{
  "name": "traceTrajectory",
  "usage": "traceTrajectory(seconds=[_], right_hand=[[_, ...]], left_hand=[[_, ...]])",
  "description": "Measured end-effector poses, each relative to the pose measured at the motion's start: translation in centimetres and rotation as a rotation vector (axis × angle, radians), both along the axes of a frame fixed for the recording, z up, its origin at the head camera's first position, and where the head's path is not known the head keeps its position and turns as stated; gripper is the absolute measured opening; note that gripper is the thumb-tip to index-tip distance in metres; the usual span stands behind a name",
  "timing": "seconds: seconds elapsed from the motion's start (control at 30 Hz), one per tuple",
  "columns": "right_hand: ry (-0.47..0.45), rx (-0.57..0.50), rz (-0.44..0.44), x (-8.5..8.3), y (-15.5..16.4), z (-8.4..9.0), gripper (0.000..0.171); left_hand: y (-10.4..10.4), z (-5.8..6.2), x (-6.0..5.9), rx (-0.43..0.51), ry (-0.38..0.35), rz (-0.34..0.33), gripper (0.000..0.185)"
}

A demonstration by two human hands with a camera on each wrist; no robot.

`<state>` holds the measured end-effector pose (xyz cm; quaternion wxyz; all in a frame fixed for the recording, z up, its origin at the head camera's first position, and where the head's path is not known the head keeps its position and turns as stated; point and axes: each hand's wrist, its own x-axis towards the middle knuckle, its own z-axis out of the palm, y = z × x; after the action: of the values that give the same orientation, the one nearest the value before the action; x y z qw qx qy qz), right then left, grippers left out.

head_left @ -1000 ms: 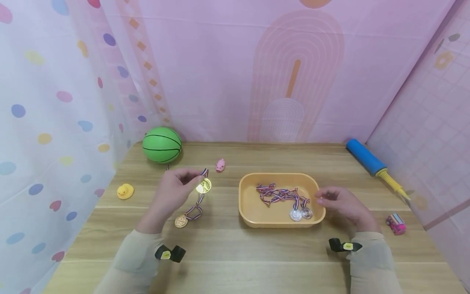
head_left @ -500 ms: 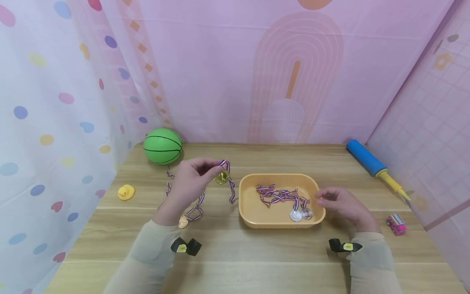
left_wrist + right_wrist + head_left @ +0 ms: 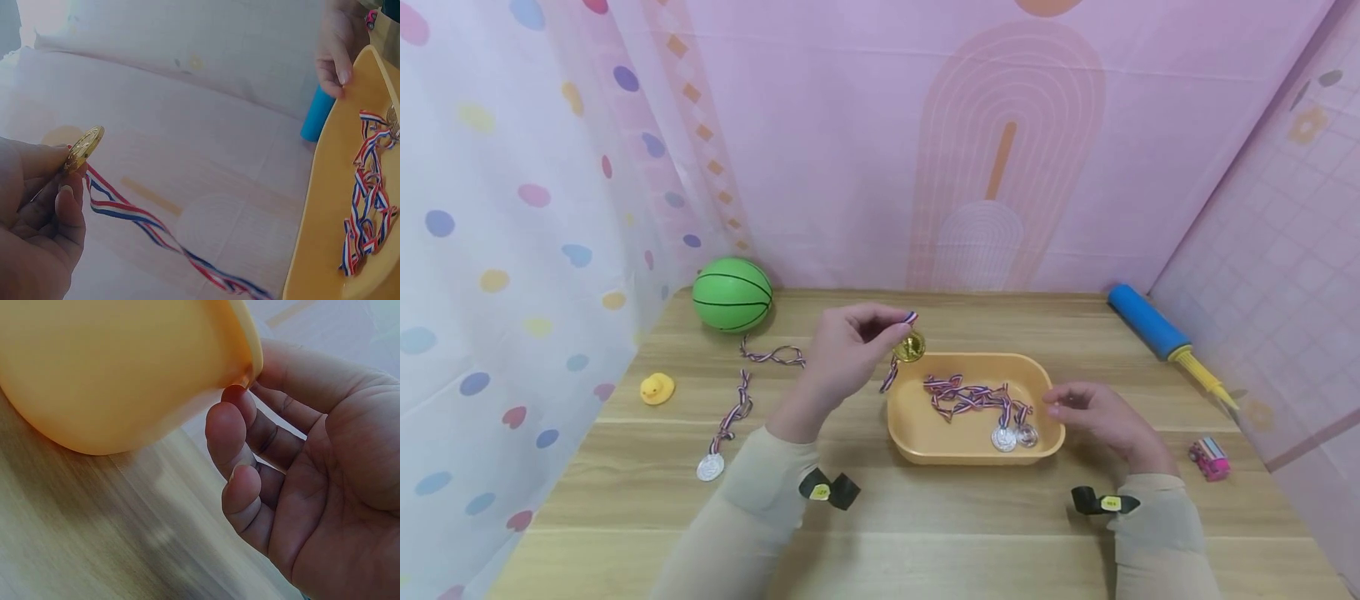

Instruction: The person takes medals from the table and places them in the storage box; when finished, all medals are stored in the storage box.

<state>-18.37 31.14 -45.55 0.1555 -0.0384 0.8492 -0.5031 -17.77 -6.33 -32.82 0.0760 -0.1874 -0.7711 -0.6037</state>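
My left hand (image 3: 850,346) pinches a gold medal (image 3: 910,346) by the top of its disc, above the far left corner of an orange plastic basin (image 3: 904,442). In the left wrist view the medal's red, white and blue ribbon (image 3: 134,215) trails down toward the basin. Inside the basin lie two silver medals, one silver medal (image 3: 1003,439) close beside the other, with tangled ribbons (image 3: 973,398). My right hand (image 3: 1101,417) holds the basin's right rim (image 3: 255,347) between thumb and fingers, as the right wrist view shows.
Left on the wooden table (image 3: 925,533) lie a silver medal (image 3: 710,467) and another striped ribbon (image 3: 775,357), its end hidden behind my left hand. Around them are a green ball (image 3: 732,294) and yellow duck (image 3: 657,389). A blue pump (image 3: 1150,321) and pink toy truck (image 3: 1209,457) lie right.
My left hand has carried the gold medal rightward from the left of the table to the basin's far left corner. The silver medal at left has come into view. My right hand stays put.
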Motion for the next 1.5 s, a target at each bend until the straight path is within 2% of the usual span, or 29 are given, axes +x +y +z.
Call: traceTrajectory(seconds=[0.03,0.23,0.27,0.43,0.8,0.9,1.13,1.37,1.5], right_hand=[[0.001,0.000,-0.002,0.0,0.0,0.0,0.043],[0.012,-0.001,0.011,0.0,-0.1,0.1,0.043],[0.013,0.001,0.015,0.0,-0.2,0.1,0.042],[0.013,0.010,0.022,-0.1,-0.2,0.2,0.042],[0.018,0.003,0.031,-0.1,-0.4,0.3,0.039],[0.017,-0.003,0.027,-0.1,-0.4,0.3,0.038],[0.016,-0.010,0.036,-0.2,-0.3,0.0,0.037],[0.031,-0.010,0.039,-0.2,-0.1,-0.1,0.037],[0.034,-0.026,0.038,-0.2,0.1,-0.2,0.037]], left_hand=[[0.4,0.3,0.1,-0.006,-0.013,-0.003,0.011],[1.8,0.0,-0.3,-0.006,-0.044,-0.048,0.010],[1.9,-0.3,-0.6,-0.008,-0.037,-0.053,0.010],[2.8,0.0,-0.6,-0.033,-0.030,-0.061,0.011],[3.5,1.3,-0.9,0.121,0.063,-0.127,0.011],[3.6,1.3,-1.1,0.134,0.061,-0.137,0.011],[3.5,0.0,-1.7,0.082,0.013,-0.108,0.016],[3.1,-1.2,-2.0,0.047,-0.017,-0.077,0.011],[3.8,-2.9,-2.2,-0.017,-0.071,-0.096,0.009]])
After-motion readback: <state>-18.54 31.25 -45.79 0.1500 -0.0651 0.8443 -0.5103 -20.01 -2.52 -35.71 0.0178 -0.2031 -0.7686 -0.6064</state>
